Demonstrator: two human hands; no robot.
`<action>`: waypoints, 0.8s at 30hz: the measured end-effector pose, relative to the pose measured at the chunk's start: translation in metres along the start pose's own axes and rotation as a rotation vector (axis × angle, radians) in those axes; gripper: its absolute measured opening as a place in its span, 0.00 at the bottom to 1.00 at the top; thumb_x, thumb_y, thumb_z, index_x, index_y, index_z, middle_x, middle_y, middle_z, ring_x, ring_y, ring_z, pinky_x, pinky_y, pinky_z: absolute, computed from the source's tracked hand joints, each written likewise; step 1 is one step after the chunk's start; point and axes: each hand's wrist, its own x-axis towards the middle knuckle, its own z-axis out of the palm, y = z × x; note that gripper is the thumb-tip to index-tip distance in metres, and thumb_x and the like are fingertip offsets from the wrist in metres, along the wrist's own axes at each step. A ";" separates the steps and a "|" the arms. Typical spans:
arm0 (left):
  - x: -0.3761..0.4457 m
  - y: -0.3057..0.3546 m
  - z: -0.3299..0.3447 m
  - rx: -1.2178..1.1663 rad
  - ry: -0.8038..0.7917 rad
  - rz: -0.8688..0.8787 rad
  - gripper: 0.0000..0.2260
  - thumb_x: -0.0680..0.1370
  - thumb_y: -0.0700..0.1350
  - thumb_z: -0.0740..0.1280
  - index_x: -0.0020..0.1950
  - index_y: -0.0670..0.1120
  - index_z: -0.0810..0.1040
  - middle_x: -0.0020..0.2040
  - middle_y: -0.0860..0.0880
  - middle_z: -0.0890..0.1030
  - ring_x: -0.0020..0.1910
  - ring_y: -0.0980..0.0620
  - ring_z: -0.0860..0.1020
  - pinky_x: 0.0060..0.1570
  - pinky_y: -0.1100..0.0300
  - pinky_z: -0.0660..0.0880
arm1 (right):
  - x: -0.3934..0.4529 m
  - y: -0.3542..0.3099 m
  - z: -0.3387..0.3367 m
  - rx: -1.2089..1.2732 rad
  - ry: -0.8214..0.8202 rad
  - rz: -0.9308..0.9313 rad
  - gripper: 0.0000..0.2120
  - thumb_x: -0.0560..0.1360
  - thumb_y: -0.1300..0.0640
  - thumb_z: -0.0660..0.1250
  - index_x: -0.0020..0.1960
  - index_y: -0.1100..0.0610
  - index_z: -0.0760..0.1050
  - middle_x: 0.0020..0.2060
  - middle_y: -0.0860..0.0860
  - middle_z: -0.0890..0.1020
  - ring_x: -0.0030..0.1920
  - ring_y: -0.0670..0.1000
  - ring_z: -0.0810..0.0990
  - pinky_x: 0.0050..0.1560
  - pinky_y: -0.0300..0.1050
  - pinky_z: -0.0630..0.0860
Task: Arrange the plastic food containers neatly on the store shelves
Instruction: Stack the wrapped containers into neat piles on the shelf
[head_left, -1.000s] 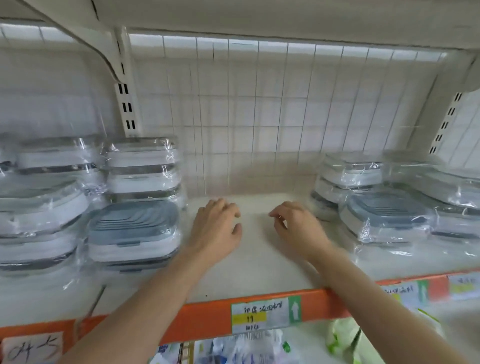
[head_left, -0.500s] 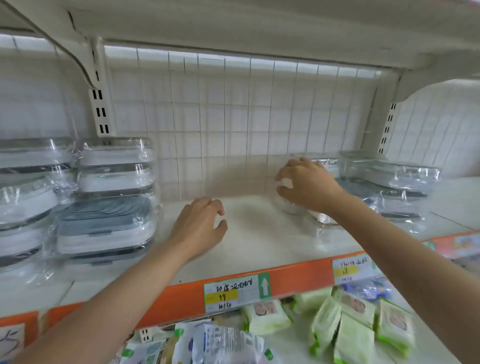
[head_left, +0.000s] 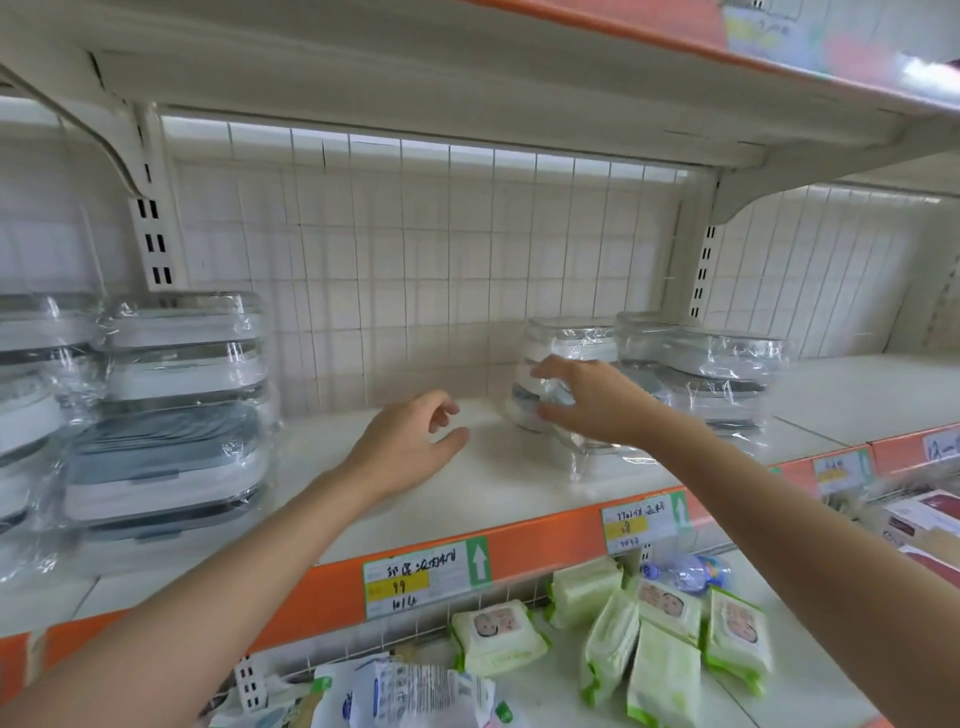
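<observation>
1. The right hand (head_left: 587, 402) is reaching to the wrapped containers on the right (head_left: 566, 374); its fingers are spreading apart and lying against the clear film, and I cannot tell whether they are gripping or only touching
2. The left hand (head_left: 410, 447) is hovering over the bare middle of the shelf (head_left: 467, 493), fingers loosely curled and slightly apart, holding nothing; whether it is resting on the board is unclear
3. The task's goods are sitting in two groups on this shelf: the stack on the left (head_left: 171, 415), piled several high with a grey-lidded box in front, and the right group, where the near pile is standing beside a second pile (head_left: 701, 364) that is looking askew
4. Judging by the gap between the groups, the step in hand is probably drawing the right pile toward the middle
5. Risks: the film is looking slick and loose, so fingers pressing only on the wrap could be sliding off it; pulling the near pile from one side could be tipping it, since nothing is bracing its far side; the neighbouring pile is touching or nearly touching it and could be dragged or toppled along
6. Anything slipping off the orange edge (head_left: 545, 535) would be landing among the green packets (head_left: 665, 644) on the shelf below
</observation>
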 end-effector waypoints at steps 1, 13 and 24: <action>0.005 0.009 0.004 -0.054 -0.006 -0.008 0.16 0.77 0.53 0.66 0.61 0.45 0.74 0.55 0.51 0.78 0.53 0.53 0.76 0.53 0.59 0.73 | 0.003 0.003 -0.006 0.025 0.020 0.037 0.19 0.77 0.51 0.60 0.67 0.54 0.69 0.62 0.55 0.77 0.62 0.56 0.73 0.62 0.50 0.68; 0.065 0.081 0.059 -0.048 -0.281 -0.002 0.47 0.66 0.66 0.71 0.77 0.47 0.55 0.73 0.48 0.57 0.73 0.44 0.54 0.71 0.46 0.59 | -0.016 0.060 -0.028 0.431 0.023 0.208 0.24 0.72 0.74 0.53 0.57 0.54 0.77 0.57 0.49 0.78 0.60 0.51 0.77 0.55 0.37 0.70; 0.035 0.006 -0.034 0.118 -0.134 -0.228 0.37 0.63 0.60 0.77 0.66 0.49 0.68 0.56 0.51 0.58 0.62 0.52 0.59 0.61 0.62 0.60 | -0.008 0.047 0.013 0.327 -0.335 0.048 0.37 0.73 0.50 0.71 0.76 0.51 0.56 0.74 0.49 0.60 0.72 0.49 0.59 0.64 0.36 0.55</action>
